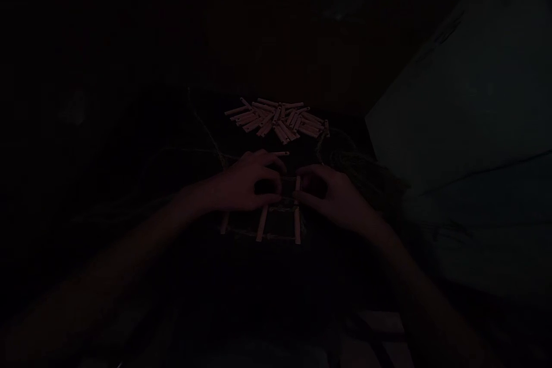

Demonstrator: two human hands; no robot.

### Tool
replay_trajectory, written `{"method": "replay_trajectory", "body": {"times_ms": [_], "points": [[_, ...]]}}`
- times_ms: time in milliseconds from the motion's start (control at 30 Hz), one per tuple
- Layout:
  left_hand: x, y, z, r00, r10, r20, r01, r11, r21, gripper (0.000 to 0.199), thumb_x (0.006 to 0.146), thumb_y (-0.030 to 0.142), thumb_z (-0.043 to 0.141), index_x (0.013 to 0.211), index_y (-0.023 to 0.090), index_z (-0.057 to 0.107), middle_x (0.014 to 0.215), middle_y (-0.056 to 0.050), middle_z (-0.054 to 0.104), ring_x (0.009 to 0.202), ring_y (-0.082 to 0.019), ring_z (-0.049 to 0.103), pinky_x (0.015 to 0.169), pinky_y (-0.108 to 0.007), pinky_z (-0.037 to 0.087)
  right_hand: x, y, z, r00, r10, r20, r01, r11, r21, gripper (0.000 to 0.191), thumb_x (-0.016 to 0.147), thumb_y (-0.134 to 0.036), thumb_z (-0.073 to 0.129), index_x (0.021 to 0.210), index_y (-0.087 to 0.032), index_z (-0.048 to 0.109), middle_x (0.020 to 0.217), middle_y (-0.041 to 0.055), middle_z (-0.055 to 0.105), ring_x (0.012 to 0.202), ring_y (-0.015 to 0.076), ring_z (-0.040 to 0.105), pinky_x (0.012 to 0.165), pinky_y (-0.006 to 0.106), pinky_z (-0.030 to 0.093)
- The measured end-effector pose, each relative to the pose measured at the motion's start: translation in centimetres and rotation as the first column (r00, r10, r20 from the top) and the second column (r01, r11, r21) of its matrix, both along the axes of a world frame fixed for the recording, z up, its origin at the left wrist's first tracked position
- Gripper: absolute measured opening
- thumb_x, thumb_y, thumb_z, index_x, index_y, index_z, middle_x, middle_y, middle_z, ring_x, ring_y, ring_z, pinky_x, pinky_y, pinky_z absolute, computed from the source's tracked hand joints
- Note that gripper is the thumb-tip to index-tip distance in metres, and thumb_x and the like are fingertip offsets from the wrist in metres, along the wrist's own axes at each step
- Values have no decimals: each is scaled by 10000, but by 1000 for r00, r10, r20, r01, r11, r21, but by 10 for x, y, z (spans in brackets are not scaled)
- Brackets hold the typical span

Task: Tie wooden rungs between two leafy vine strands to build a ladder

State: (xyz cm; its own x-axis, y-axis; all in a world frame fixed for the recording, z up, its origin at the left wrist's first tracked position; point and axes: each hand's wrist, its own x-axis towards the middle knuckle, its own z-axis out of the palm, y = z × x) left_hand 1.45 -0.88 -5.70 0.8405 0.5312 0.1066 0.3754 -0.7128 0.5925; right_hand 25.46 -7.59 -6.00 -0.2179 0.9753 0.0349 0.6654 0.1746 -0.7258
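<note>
The scene is very dark. A ladder-like piece of short pale sticks joined by cord (279, 237) lies under my hands. My left hand (248, 181) is over its middle stick (262, 224), thumb and index finger curled close together; whatever they pinch is too dim to make out. At the rightmost stick (297, 225), my right hand (330, 192) has its thumb and fingertips closed on the upper part. Another stick (225, 222) shows partly below my left wrist. One loose stick (282, 153) lies just beyond my left fingers.
A heap of short sticks (276, 118), with holes near their ends, lies beyond my hands. Loose cord (207, 132) trails at the left, and a tangle of strands (362, 164) lies right. A pale surface (466, 126) fills the right side.
</note>
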Motion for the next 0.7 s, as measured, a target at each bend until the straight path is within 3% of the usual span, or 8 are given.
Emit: {"method": "replay_trajectory", "body": {"times_ms": [200, 333, 700], "points": [[0, 2, -4, 1000, -10, 6, 10, 1000, 17, 132, 957, 318, 653, 906, 238, 745, 1387, -70, 618, 1486, -300, 404, 1189, -520, 308, 0, 1, -1, 999, 22, -25, -21, 1000, 14, 330, 838, -263, 774, 1149, -195, 687, 941, 32, 705, 888, 199, 658, 794, 326, 499], [0, 3, -6, 1000, -4, 26, 4, 1000, 5, 133, 955, 326, 667, 910, 234, 752, 1383, -65, 622, 1446, -300, 448, 1189, -510, 316, 1, 1, -1, 999, 27, -21, -26, 1000, 14, 331, 843, -273, 767, 1153, -188, 688, 927, 31, 704, 885, 201, 658, 794, 328, 498], [-3, 6, -1, 1000, -9, -1, 9, 998, -63, 147, 975, 327, 639, 937, 247, 757, 1416, -45, 605, 1477, -274, 405, 1214, -483, 298, 3, 0, -5, 1000, 27, 11, -28, 997, 76, 344, 842, -288, 764, 1162, -202, 675, 933, 35, 707, 890, 213, 667, 816, 347, 514]]}}
